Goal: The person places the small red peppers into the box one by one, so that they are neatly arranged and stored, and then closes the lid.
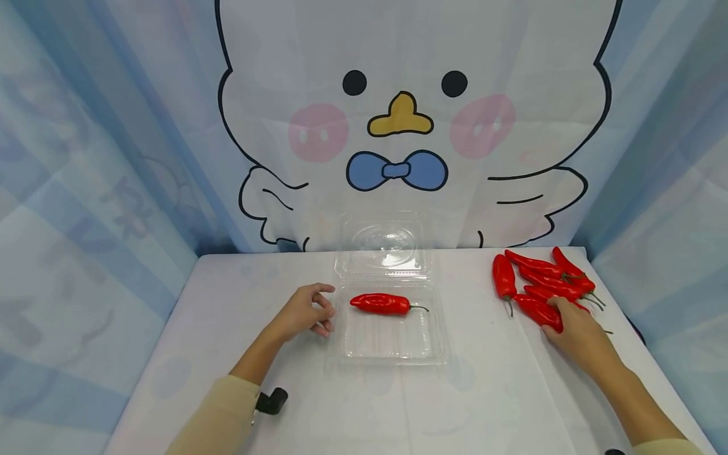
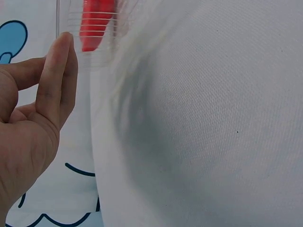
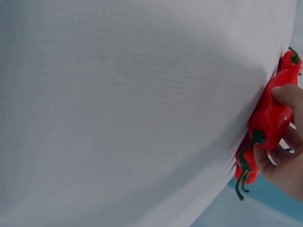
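On the table lies a clear plastic clamshell box (image 1: pixel 387 344), its lid raised at the back. One red chili pepper (image 1: pixel 380 304) rests inside, its stem pointing right. Beside the box's left edge is my left hand (image 1: pixel 307 311), holding nothing, its fingers loosely bent; whether a fingertip touches the box I cannot tell. My right hand (image 1: pixel 580 335) is at the pile of red peppers on the right. Its thumb and fingers grip one red chili pepper (image 3: pixel 272 116) at the near side of the pile, with other peppers (image 1: pixel 548 284) just behind and partly hidden.
A white cloth covers the table (image 1: pixel 483 398). Behind it hangs a curtain (image 1: pixel 398 202) with a printed cartoon figure, close to the raised lid. Blue patterned curtains (image 1: pixel 74 265) close off both sides. The pepper pile lies near the table's back right corner.
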The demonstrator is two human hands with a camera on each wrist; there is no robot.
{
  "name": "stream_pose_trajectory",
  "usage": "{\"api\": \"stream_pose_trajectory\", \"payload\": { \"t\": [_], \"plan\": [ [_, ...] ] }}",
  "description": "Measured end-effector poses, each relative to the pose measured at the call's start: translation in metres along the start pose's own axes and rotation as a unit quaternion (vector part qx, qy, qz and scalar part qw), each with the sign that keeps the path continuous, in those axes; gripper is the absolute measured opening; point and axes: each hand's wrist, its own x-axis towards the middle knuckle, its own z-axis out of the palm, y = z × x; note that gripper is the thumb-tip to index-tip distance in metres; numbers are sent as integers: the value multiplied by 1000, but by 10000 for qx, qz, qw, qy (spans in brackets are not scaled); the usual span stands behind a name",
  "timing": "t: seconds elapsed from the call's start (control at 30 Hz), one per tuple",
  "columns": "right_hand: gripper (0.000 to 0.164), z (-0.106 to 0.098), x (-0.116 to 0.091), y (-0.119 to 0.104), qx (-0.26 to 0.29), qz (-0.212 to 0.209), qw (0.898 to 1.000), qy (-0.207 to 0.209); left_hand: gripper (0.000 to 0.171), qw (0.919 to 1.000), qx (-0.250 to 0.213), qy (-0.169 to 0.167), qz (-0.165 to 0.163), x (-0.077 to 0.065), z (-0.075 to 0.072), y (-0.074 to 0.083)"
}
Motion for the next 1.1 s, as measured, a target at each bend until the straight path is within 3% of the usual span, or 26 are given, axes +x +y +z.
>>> {"api": "stream_pose_trajectory", "payload": {
  "t": [0.3,0.8,1.1],
  "plan": [
    [81,6,-3,0,-19,-199,9998,47,58,10000,-56,-30,0,-1,0,0],
    [87,0,-5,-1,54,-142,9995,-265,58,10000,0,9,-58,0,0,0],
    [86,-1,-7,5,163,-159,9994,-249,59,10000,4,11,-40,0,0,1]
  ]
}}
